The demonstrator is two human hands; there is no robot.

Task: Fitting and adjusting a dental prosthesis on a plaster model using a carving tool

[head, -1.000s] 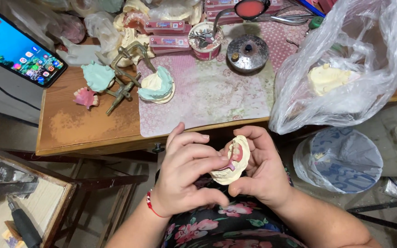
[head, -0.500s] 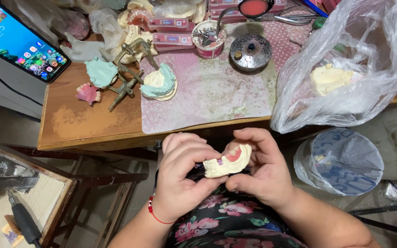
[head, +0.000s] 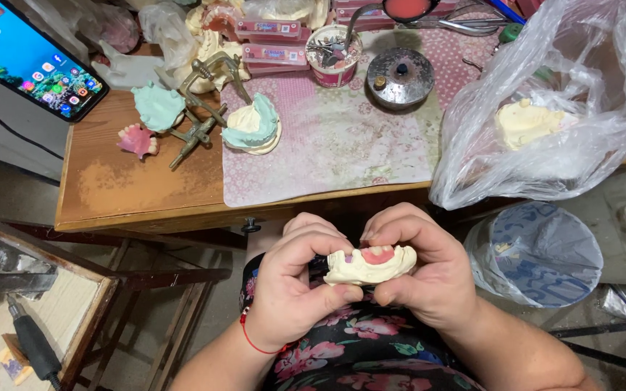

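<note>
Below the table (head: 146, 195) edge, at lower centre of the frame, my left hand (head: 295, 289) and right hand (head: 429, 279) close their fingers around a cream dental cast (head: 367, 266); pink wax, apparently partly shaped, sits on it.

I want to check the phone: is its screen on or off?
On. The smartphone at the table's far left corner shows a lit blue home screen with app icons.

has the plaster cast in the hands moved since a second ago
Yes. The plaster cast, held by left hand and right hand, turned from upright to level, staying below the table edge.
</note>
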